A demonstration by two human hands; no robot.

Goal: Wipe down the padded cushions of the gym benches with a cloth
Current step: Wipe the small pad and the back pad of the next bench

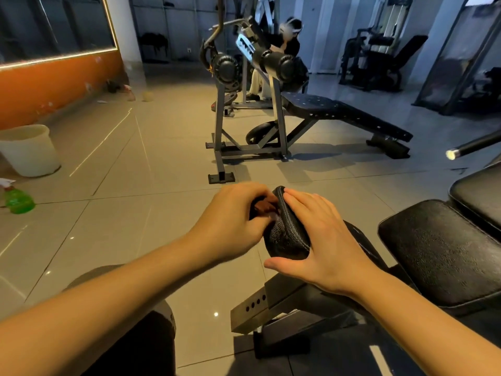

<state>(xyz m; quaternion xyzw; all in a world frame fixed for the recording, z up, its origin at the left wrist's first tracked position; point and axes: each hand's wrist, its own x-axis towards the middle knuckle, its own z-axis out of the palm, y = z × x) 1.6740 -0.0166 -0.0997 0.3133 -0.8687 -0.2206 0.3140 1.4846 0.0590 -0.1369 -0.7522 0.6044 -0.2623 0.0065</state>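
Observation:
A black padded roller cushion [287,240] sits at the end of the near bench, in the middle of the head view. My right hand [322,240] lies flat over its top and right side, thumb spread below it. My left hand [233,221] has its fingers curled against the cushion's left end face, where they pinch a small dark brownish cloth [264,206] that is mostly hidden. The bench's black seat pad [439,253] lies to the right, with a second pad [479,196] beyond it.
A white bucket [29,150] and a green spray bottle [19,199] stand on the tiled floor at left. A decline bench [349,115] with a steel frame stands ahead. A person sits behind it. A bar end [451,154] juts in from the right.

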